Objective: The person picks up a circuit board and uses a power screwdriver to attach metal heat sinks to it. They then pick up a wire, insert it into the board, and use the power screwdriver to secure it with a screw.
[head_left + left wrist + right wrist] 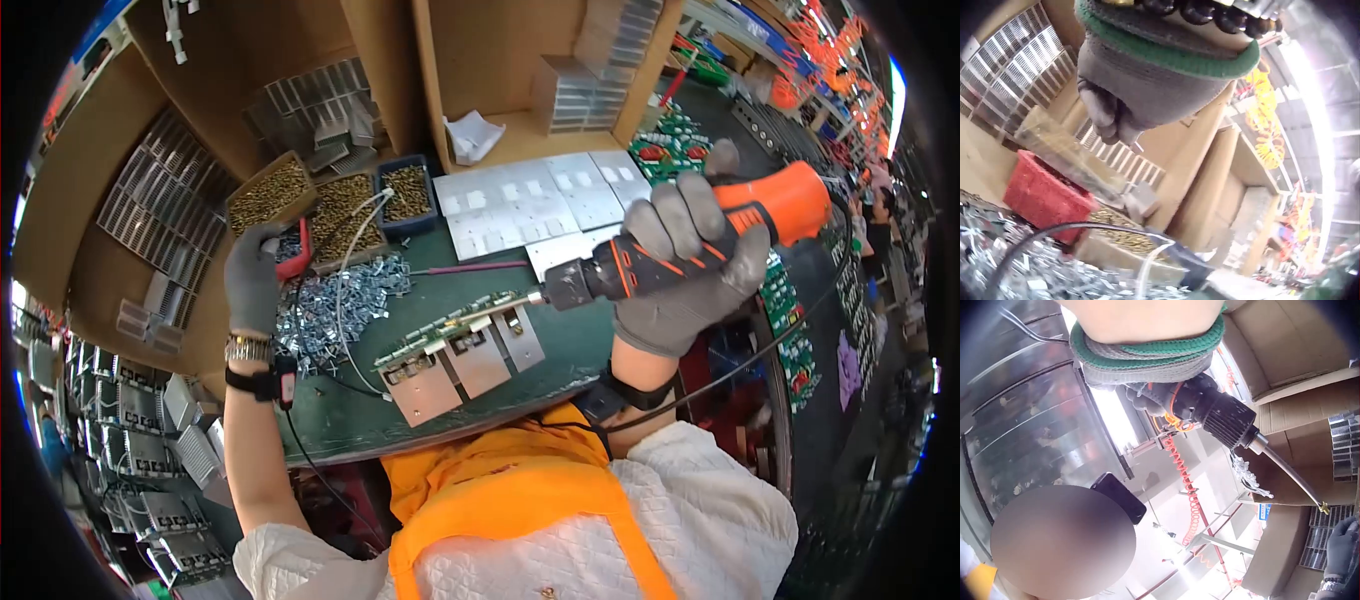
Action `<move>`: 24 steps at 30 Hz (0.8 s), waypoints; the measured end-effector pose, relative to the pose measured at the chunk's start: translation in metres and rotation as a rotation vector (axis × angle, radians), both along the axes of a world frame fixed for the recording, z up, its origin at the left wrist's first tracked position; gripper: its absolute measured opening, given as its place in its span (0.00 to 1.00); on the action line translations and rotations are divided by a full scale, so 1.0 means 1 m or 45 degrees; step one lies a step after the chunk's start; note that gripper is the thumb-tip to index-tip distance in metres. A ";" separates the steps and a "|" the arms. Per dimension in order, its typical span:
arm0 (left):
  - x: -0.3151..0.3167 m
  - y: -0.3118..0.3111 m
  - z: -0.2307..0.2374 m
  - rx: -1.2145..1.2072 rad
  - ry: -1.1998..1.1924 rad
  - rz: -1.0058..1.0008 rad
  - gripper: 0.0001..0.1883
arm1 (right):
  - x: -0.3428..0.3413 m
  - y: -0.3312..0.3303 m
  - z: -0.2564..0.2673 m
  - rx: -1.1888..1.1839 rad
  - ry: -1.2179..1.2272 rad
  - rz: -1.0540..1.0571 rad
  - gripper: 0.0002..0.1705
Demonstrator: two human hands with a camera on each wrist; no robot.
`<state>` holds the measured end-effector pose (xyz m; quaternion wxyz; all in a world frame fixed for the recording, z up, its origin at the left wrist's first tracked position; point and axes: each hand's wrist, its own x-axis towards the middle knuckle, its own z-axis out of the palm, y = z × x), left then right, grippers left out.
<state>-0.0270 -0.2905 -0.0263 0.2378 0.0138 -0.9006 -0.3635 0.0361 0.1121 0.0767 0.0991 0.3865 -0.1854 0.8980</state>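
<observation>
My gloved right hand (685,300) grips an orange and black power screwdriver (640,262). Its long bit points left and down over a row of green circuit boards (430,345) with copper-toned metal plates (425,392). A brass-coloured screw (1324,508) sits on the bit's tip in the right wrist view. Over at the boxes, my gloved left hand (252,280) hovers by the red bin (293,252) and a box of brass screws (268,197). Its fingers (1107,125) are bent together in the left wrist view; I cannot tell whether they hold anything.
Loose silvery clips (340,310) lie heaped beside the bins. A blue bin (407,200) of screws, flat metal plates (520,205) and a purple-handled rod (470,268) lie behind the boards. Cardboard boxes (490,60) with heat sinks stand around the back. A cable trails off the screwdriver.
</observation>
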 end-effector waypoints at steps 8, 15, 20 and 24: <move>0.137 0.105 0.039 0.991 -0.365 -0.697 0.06 | 0.012 -0.031 0.012 -0.092 0.003 0.136 0.32; 0.154 0.115 0.030 1.285 -0.208 -0.901 0.16 | 0.020 -0.042 0.013 -0.060 0.026 0.218 0.33; 0.154 0.108 0.028 1.313 -0.260 -0.965 0.16 | 0.022 -0.040 0.014 -0.044 0.041 0.233 0.34; 0.156 0.107 0.024 1.352 -0.278 -1.004 0.16 | 0.023 -0.038 0.015 -0.042 0.056 0.258 0.34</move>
